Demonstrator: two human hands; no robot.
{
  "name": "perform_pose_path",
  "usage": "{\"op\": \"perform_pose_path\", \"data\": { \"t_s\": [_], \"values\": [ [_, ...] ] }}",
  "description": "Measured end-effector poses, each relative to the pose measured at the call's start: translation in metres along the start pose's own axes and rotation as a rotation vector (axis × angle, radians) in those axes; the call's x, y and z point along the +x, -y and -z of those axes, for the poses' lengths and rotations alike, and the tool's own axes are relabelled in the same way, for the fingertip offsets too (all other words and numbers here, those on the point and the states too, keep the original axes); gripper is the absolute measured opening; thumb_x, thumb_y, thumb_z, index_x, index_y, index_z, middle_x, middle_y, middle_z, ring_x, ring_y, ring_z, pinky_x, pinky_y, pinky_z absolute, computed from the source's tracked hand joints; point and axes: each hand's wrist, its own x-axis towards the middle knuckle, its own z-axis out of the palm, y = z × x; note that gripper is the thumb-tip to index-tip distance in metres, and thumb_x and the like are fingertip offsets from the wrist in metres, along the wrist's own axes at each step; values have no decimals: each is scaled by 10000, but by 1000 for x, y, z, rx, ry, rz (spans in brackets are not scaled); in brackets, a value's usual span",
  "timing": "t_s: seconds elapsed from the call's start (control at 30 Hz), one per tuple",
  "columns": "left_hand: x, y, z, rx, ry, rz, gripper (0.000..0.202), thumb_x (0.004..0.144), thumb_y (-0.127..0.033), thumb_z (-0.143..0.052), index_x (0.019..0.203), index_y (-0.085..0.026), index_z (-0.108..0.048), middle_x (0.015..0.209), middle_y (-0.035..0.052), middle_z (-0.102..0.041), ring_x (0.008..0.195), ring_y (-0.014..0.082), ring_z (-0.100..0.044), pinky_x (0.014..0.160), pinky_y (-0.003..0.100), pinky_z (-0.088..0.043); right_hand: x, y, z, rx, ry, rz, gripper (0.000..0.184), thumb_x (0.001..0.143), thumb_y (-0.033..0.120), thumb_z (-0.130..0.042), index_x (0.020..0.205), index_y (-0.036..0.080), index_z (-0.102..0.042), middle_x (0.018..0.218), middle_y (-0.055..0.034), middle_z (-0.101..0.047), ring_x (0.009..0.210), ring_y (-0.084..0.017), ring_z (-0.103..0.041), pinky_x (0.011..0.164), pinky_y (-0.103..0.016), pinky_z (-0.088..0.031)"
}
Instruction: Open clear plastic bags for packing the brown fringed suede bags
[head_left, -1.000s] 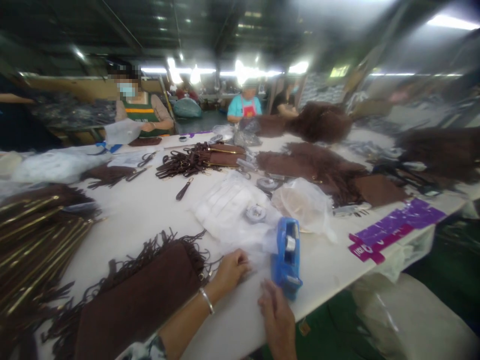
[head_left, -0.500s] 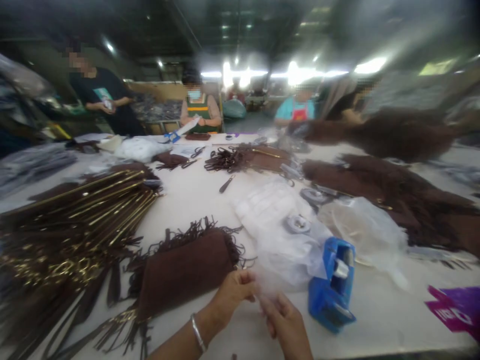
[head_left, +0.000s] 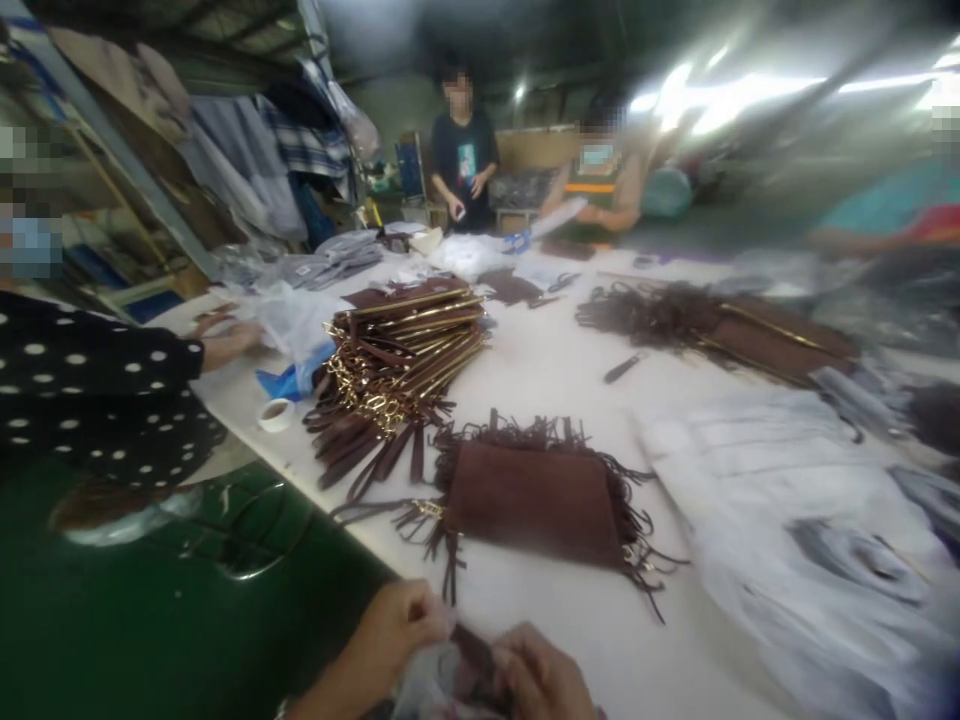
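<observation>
At the bottom of the view, my left hand (head_left: 401, 640) pinches the edge of a clear plastic bag (head_left: 424, 680). My right hand (head_left: 536, 670) is closed on the bag's other side, its fingertips partly hidden. A dark brown piece (head_left: 474, 650) shows between the hands; whether it lies inside the plastic I cannot tell. Just beyond them, a brown fringed pouch (head_left: 536, 500) lies flat on the white table (head_left: 525, 610). Farther left is a pile of brown pouches (head_left: 420, 340) with gold zips, clasps and straps.
White plastic bags (head_left: 757, 480) with a tape roll (head_left: 862, 560) spread at right. More brown pouches (head_left: 780, 335) lie behind. At left, a co-worker in a polka-dot sleeve (head_left: 97, 365) reaches near a blue tape dispenser (head_left: 289, 382) and a white roll (head_left: 275, 414). Two people stand across the table.
The view has swung left, so the pouches sit farther right and the blue dispenser beside my hands is out of frame. A clear bag and dark brown piece now show between my hands.
</observation>
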Motion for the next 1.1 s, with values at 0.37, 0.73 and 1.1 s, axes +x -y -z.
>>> {"op": "perform_pose_path", "data": {
  "t_s": [0.37, 0.73, 1.1],
  "values": [
    [-6, -4, 42, 229, -28, -277, 108, 827, -197, -583, 736, -191, -525, 1054, 31, -627, 952, 184, -565, 835, 270, -399, 76, 51, -35, -160, -17, 114, 295, 869, 428, -481, 948, 212, -665, 689, -26, -689, 491, -156, -549, 497, -258, -358],
    [35, 3, 60, 155, 174, -332, 16, 760, -186, -644, 759, -191, -629, 984, 6, -679, 922, 184, -598, 791, 244, -414, 107, 66, -59, 186, -10, -225, 571, 716, 728, -623, 559, 193, -501, 364, 44, -436, 293, -62, -309, 332, -205, -172],
    [50, -3, 62, -125, 221, -409, 191, 737, -168, -666, 650, -172, -496, 1218, 25, -635, 1048, 206, -571, 869, 274, -405, 96, 61, -39, 603, 117, -369, 435, 749, 539, -739, 886, 134, -661, 575, 65, -459, 450, -37, -320, 424, -160, -270]
  ]
}}
